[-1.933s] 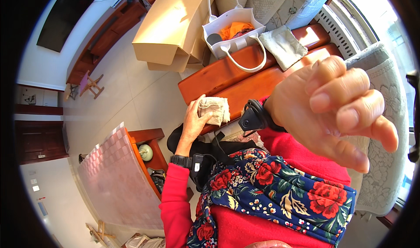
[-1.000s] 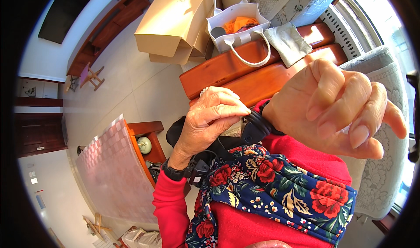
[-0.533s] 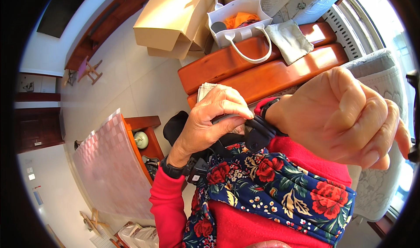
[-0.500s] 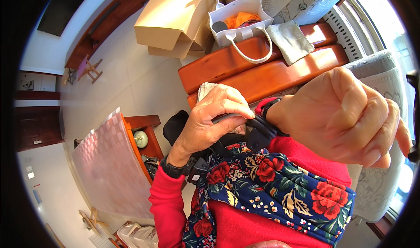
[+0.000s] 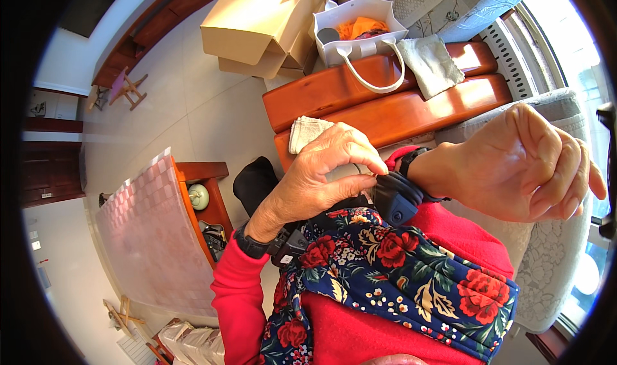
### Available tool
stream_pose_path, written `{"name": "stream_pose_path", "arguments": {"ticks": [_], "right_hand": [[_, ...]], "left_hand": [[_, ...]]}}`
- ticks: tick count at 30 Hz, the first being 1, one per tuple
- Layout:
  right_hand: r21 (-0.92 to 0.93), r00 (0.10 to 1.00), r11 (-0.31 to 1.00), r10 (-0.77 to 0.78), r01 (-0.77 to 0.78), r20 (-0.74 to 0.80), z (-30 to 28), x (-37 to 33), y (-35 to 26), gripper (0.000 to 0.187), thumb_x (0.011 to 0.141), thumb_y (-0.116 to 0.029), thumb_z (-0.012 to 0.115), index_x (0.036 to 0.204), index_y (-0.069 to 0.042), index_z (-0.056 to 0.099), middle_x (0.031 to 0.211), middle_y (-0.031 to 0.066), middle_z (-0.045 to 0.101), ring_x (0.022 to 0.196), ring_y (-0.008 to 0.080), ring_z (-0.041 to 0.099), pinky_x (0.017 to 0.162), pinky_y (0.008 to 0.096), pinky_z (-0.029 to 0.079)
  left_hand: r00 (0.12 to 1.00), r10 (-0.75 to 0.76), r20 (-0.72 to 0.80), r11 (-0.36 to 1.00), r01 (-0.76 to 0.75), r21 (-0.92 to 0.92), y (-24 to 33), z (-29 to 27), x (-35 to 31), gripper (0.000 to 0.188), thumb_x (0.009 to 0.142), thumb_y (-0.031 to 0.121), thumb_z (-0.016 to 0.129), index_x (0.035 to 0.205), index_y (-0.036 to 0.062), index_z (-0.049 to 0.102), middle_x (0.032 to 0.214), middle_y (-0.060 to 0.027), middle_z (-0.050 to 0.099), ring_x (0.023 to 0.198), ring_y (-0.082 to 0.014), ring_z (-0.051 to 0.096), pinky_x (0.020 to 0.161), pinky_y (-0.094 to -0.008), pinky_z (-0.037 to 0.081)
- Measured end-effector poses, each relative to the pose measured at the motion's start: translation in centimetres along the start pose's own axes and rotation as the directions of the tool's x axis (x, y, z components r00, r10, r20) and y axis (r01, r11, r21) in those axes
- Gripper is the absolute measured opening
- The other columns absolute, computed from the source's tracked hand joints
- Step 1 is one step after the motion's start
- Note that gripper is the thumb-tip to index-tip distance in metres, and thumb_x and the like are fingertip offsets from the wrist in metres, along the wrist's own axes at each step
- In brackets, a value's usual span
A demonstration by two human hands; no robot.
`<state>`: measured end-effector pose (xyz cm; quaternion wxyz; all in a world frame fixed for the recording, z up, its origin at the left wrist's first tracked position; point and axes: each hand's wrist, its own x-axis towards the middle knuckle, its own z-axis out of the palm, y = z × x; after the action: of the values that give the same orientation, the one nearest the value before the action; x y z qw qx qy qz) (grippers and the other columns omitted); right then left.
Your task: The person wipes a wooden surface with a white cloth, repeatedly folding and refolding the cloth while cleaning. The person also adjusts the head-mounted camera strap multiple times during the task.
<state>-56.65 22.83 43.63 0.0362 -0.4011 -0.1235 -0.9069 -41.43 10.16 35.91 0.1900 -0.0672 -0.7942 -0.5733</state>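
My left hand is closed in a pinch, thumb and fingers meeting on the black wrist strap around my right wrist. A dark camera module hangs from that strap, just below the left fingertips. My right hand is held up on the right with its fingers loosely curled in and nothing visible in them. Another black wristband with a small camera box sits on my left wrist. Part of the right strap is hidden behind the left fingers.
A red wooden bench stands ahead, carrying a folded beige cloth, a grey towel and a white tote bag. Behind it is a cardboard box. A table with a checked cover is at left.
The right hand has turned slightly and its curled fingers have loosened. My left hand has shifted a little to the right, still pinching at the strap. The camera module has tilted into clearer view.
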Motion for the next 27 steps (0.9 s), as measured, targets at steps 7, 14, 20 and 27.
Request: {"name": "stream_pose_path", "arguments": {"ticks": [7, 14, 20, 27], "right_hand": [[0.004, 0.999, 0.999, 0.047, -0.047, 0.009, 1.0, -0.6, 0.2, 0.018, 0.090, -0.012, 0.052, 0.098, -0.003, 0.065, 0.068, 0.0024, 0.061, 0.044, 0.0136, 0.050, 0.040, 0.0270, 0.035], [0.065, 0.987, 0.996, 0.049, -0.060, 0.151, 1.0, -0.6, 1.0, 0.014, 0.090, -0.011, 0.055, 0.097, -0.004, 0.064, 0.067, 0.0025, 0.063, 0.044, 0.0117, 0.054, 0.041, 0.0233, 0.039], [0.204, 0.973, 0.977, 0.007, -0.055, 0.230, 1.4, -0.6, 2.3, 0.012, 0.092, -0.011, 0.054, 0.095, -0.005, 0.064, 0.061, 0.0025, 0.063, 0.040, 0.0106, 0.054, 0.040, 0.0210, 0.041], [0.249, 0.972, 0.969, -0.063, 0.005, 0.226, 1.9, -1.0, 2.7, 0.011, 0.092, -0.007, 0.053, 0.096, -0.004, 0.063, 0.059, 0.0037, 0.062, 0.038, 0.0113, 0.054, 0.038, 0.0205, 0.042]], "left_hand": [[1.000, 0.010, 0.004, 0.999, -0.010, -0.031, 0.1, -0.1, -0.3, 0.020, 0.075, 0.003, 0.075, 0.093, 0.0082, 0.065, 0.094, -0.0037, 0.064, 0.091, -0.0215, 0.056, 0.085, -0.0338, 0.042], [1.000, -0.002, 0.013, 0.998, 0.003, -0.070, 0.2, -0.1, -0.6, 0.022, 0.074, 0.002, 0.075, 0.093, 0.0080, 0.064, 0.093, -0.0038, 0.063, 0.091, -0.0223, 0.057, 0.085, -0.0348, 0.042], [1.000, 0.025, 0.019, 0.998, -0.024, -0.064, 0.4, -0.2, -0.9, 0.022, 0.075, 0.000, 0.075, 0.093, 0.0081, 0.065, 0.092, -0.0044, 0.062, 0.091, -0.0221, 0.059, 0.084, -0.0348, 0.043], [0.998, 0.054, -0.007, 0.998, -0.055, -0.040, 0.6, -0.3, -1.3, 0.023, 0.074, 0.000, 0.075, 0.093, 0.0081, 0.066, 0.090, -0.0050, 0.062, 0.089, -0.0233, 0.059, 0.082, -0.0348, 0.045]]}}
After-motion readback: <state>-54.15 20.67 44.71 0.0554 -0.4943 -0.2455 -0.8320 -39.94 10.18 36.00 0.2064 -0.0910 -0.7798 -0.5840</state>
